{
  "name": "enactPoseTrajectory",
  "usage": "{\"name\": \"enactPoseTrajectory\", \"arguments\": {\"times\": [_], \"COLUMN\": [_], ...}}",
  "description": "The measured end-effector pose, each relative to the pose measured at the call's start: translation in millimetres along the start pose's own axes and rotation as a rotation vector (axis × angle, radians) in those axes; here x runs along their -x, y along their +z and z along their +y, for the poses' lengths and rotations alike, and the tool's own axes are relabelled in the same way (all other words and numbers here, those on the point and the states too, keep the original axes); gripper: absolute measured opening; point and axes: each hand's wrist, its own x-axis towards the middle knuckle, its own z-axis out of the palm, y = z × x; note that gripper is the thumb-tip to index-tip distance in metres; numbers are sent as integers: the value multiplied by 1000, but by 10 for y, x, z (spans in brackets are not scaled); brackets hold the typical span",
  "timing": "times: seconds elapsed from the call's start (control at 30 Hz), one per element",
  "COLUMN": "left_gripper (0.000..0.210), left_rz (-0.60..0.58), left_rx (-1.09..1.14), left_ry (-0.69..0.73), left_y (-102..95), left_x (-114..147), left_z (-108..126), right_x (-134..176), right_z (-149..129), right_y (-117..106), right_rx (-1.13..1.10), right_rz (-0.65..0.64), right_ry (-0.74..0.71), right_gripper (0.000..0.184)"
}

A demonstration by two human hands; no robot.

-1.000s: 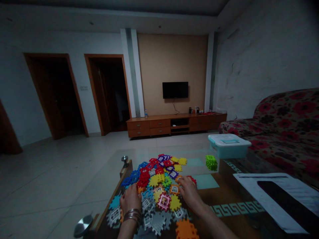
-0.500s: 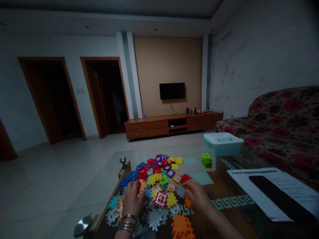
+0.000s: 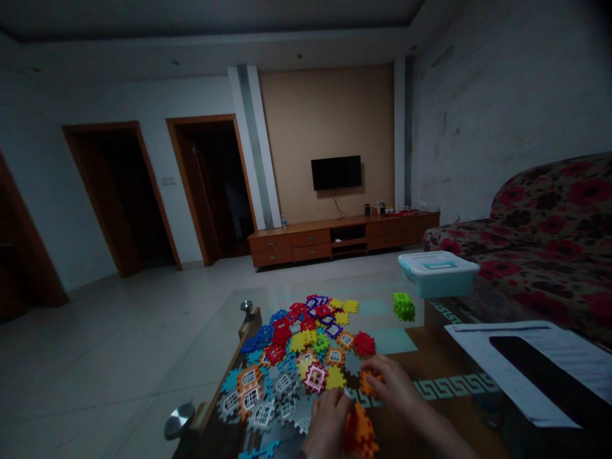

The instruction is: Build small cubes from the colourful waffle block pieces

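Observation:
My left hand [image 3: 329, 417] is low in the middle, its fingers curled at a stack of orange interlocking tiles [image 3: 364, 437]. An orange edge shows at its fingertips; the grip is partly hidden. Slightly farther right, my right hand [image 3: 391, 380] has thumb and fingers closed about another orange interlocking tile [image 3: 367, 384]. Left of both hands spreads a heap of toothed plastic tiles: grey window tiles [image 3: 262, 414], a pink-framed window tile [image 3: 315, 378], yellow tiles [image 3: 302, 341], red tiles [image 3: 364, 343] and blue tiles [image 3: 258, 339].
Everything lies on a glass-topped table [image 3: 430, 387]. A green block of tiles [image 3: 403, 306] stands farther back, near a teal lidded box [image 3: 442, 284]. Papers [image 3: 459, 338] with a long black object [image 3: 530, 370] lie at right. A floral sofa [image 3: 549, 223] stands beyond.
My left hand has moved right and nearer, from the heap's left side, where it held an orange tile, to the orange stack. My right hand has shifted from the red tile to an orange one.

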Motion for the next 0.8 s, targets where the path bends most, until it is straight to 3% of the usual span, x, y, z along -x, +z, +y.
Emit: {"name": "enactPoseTrajectory", "arguments": {"times": [0.23, 0.4, 0.57, 0.67, 0.8], "left_gripper": [74, 69, 66, 76, 73], "left_rz": [-27, -37, 2, 53, 32], "left_rx": [25, 41, 43, 15, -34], "left_ry": [-57, -32, 10, 75, 121], "left_y": [6, 34, 140, 232, 285], "left_x": [20, 29, -1, -39, -55], "left_z": [79, 61, -23, -71, -68], "right_x": [2, 24, -1, 7, -1], "right_z": [209, 179, 9, -89, -147], "right_y": [-89, -83, -22, 21, 34], "right_rx": [141, 251, 418, 440, 404], "right_rz": [-6, -146, -208, -187, -156], "right_ry": [99, 51, 43, 49, 102], "right_gripper": [31, 49, 34, 22, 29]}}
